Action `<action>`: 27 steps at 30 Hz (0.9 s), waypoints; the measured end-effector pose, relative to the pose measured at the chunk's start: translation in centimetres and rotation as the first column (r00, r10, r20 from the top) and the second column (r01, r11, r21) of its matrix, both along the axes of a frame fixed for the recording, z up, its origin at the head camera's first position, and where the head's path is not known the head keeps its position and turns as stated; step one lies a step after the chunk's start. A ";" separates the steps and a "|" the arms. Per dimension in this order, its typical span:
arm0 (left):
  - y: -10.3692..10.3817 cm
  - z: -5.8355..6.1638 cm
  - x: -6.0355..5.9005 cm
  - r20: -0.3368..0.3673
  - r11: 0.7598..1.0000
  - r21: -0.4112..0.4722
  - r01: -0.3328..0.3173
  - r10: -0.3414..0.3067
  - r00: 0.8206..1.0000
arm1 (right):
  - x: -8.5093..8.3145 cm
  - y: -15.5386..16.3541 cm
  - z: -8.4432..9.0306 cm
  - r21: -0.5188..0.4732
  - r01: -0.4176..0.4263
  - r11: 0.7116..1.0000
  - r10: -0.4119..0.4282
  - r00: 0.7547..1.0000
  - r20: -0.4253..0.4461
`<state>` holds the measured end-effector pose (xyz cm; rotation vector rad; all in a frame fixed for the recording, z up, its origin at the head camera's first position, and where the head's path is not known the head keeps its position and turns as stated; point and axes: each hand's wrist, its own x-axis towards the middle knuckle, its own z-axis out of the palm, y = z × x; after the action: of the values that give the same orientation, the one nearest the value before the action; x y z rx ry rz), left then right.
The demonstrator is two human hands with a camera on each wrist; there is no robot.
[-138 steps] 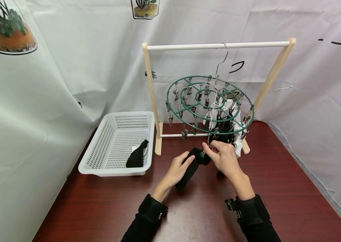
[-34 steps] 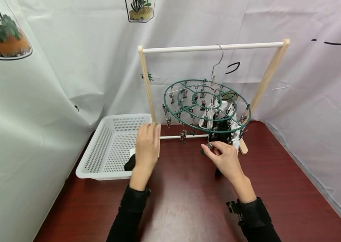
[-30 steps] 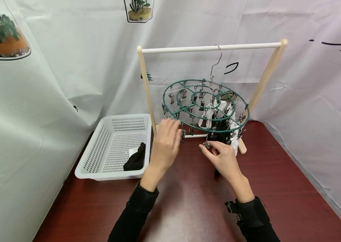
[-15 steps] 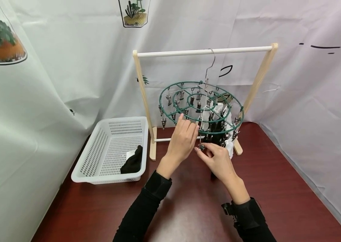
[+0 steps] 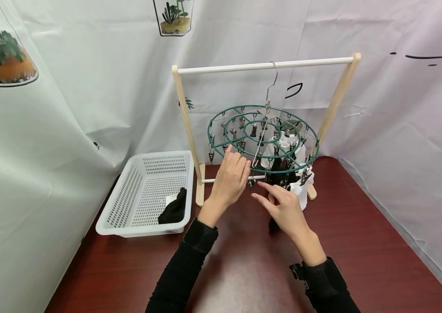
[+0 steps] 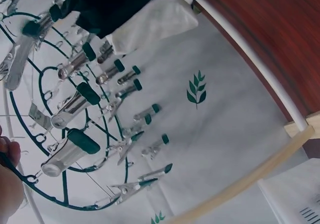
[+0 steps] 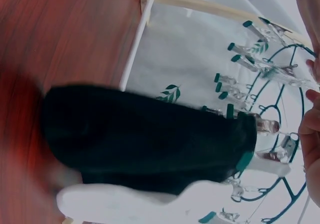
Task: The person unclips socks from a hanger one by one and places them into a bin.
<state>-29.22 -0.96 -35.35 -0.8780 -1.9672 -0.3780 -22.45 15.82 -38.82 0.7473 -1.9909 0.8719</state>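
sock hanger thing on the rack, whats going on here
A person is working at a round green clip hanger hung from a wooden rack on a red-brown table. The left hand holds the hanger's near rim, while the right hand, fingers loose, reaches toward the clips just below it and holds nothing. Black and white socks are clipped on the hanger's right side. A black sock lies in the white basket to the left.

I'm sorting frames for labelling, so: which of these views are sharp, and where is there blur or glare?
Head view: evenly lit and sharp, with a pale sheen on the table near the bottom edge and wide-angle bending at the sides. Left wrist view: the clips are crisp, the nearest ones slightly soft. Right wrist view: the black sock and the white sock are smeared; the lower left corner is a red blur.
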 end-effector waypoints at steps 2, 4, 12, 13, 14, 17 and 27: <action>-0.3 0.0 -0.2 0.013 1.000 0.011 0.020 -0.020 1.000 | 0.3 0.4 0.2 -0.023 -0.014 1.000 0.013 0.999 -0.044; -0.6 0.0 -0.4 0.023 0.999 0.029 0.040 -0.041 0.999 | 0.4 0.9 0.5 -0.052 -0.016 0.999 0.011 0.997 -0.079; -1.6 0.1 -0.8 0.042 0.995 0.071 0.064 -0.068 0.997 | 0.4 2.9 0.6 -0.183 0.139 0.973 -0.146 0.989 -0.026; -1.6 0.1 -0.8 0.044 0.996 0.071 0.063 -0.066 0.997 | 0.4 3.1 0.6 -0.185 0.158 0.970 -0.159 0.987 0.011; -1.6 0.1 -0.7 0.048 0.996 0.071 0.061 -0.065 0.997 | 0.4 3.2 0.5 -0.181 0.174 0.968 -0.168 0.985 0.048; -1.6 0.1 -0.8 0.057 0.996 0.067 0.053 -0.057 0.997 | 0.2 3.5 0.3 -0.134 0.190 0.973 -0.170 0.974 0.148; -2.0 0.2 -1.2 0.097 0.986 0.150 0.078 -0.093 0.991 | -0.1 3.2 -0.4 0.096 0.129 0.987 -0.151 0.948 0.281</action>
<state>-30.43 -2.98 -35.19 -0.8650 -1.9725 -0.6216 -22.57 19.07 -39.24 0.5354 -2.3156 0.8623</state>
